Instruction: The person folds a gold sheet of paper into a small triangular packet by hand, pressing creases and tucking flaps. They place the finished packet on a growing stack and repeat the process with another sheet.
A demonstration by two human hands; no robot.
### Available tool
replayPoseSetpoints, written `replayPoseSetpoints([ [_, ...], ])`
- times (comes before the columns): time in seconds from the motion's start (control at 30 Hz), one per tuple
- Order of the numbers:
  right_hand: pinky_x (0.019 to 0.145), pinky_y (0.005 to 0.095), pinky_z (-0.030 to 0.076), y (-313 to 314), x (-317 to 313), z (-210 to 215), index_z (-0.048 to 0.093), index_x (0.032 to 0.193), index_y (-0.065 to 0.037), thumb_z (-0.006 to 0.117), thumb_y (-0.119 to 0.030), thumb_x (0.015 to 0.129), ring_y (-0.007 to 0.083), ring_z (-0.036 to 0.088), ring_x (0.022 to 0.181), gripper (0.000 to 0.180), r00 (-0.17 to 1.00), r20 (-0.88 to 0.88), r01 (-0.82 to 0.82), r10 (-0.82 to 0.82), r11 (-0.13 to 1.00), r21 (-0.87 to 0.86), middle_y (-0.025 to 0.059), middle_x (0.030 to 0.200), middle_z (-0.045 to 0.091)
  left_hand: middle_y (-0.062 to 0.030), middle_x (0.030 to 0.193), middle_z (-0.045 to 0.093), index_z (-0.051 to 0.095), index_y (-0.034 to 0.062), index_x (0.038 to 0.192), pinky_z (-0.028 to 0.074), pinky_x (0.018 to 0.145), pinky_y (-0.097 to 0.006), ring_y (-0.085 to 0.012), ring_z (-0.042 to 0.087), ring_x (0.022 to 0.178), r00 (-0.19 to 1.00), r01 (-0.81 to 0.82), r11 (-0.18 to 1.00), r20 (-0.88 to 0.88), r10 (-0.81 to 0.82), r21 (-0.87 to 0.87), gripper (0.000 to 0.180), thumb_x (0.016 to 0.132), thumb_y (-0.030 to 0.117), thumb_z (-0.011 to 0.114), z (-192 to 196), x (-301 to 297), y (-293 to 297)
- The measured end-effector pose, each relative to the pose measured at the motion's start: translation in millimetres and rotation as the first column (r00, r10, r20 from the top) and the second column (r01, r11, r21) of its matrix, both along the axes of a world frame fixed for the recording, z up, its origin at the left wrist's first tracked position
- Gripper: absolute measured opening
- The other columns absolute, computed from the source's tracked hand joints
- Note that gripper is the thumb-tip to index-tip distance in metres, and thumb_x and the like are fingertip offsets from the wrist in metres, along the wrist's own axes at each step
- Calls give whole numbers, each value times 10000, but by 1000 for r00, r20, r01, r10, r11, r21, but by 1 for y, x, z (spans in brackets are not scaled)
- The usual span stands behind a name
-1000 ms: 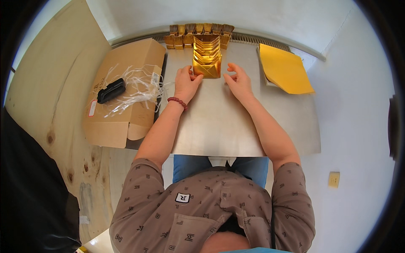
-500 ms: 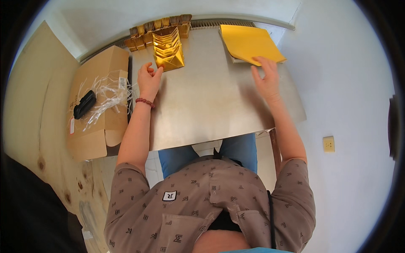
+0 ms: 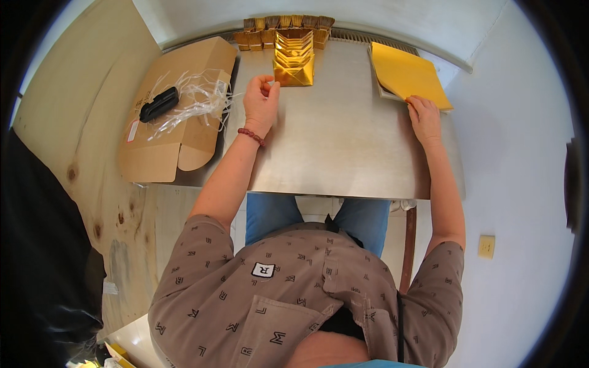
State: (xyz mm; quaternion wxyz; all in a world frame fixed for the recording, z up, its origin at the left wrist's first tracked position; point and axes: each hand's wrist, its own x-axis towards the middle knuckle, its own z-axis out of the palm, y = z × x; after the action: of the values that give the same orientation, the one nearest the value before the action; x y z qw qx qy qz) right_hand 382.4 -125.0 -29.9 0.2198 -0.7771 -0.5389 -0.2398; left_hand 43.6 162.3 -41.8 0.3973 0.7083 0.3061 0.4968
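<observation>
A stack of yellow sheets (image 3: 410, 73) lies at the far right of the metal table, its top surface gold-yellow and its lower edges pale. My right hand (image 3: 424, 119) pinches the near edge of the top yellow sheet. At the back, left of centre, folded shiny gold paper pieces (image 3: 294, 69) overlap in a row, the nearest showing an envelope-like fold. Just left of their near corner is my left hand (image 3: 261, 104), fingers loosely bent and thumb apart, with nothing visible in it. A bead bracelet circles that wrist.
Bundled brown and gold folded pieces (image 3: 270, 34) line the table's back edge. On the left, a cardboard box (image 3: 196, 58) carries a black stapler-like tool (image 3: 159, 104) and tangled clear plastic strips (image 3: 199, 98). The metal table (image 3: 343, 147) meets walls behind and beside it.
My right hand has closed on the near edge of the yellow sheet. My left hand stays beside the gold pieces. The view has shifted, so the table sits farther right and higher.
</observation>
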Motion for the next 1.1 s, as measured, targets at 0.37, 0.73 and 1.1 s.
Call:
replayPoseSetpoints([
  [0.37, 790, 443, 524, 13, 2, -7, 680, 893, -101, 672, -179, 928, 313, 663, 882, 85, 995, 36, 87, -94, 985, 151, 75, 878, 699, 21, 831, 622, 688, 65, 1106, 489, 675, -242, -76, 564, 740, 998, 68, 998, -16, -68, -13, 175, 971, 171, 717, -4, 2, -1],
  [0.73, 795, 433, 534, 4, -15, 2, 681, 957, -84, 710, -164, 932, 327, 666, 921, 89, 976, -211, 89, -48, 978, 190, 107, 921, 709, 40, 845, 616, 684, 41, 1093, 483, 695, -222, -56, 554, 756, 991, 131, 989, 0, -132, -68, 179, 989, 185, 709, -5, -1, 4],
  [1.1, 787, 442, 536, 12, -6, -13, 682, 943, -81, 662, -186, 955, 311, 649, 921, 108, 988, -20, 156, -155, 973, 170, 84, 922, 706, 53, 861, 636, 688, 41, 1070, 451, 660, -203, -34, 544, 739, 987, 159, 986, -26, -161, -50, 155, 998, 178, 702, -8, 1, 6],
])
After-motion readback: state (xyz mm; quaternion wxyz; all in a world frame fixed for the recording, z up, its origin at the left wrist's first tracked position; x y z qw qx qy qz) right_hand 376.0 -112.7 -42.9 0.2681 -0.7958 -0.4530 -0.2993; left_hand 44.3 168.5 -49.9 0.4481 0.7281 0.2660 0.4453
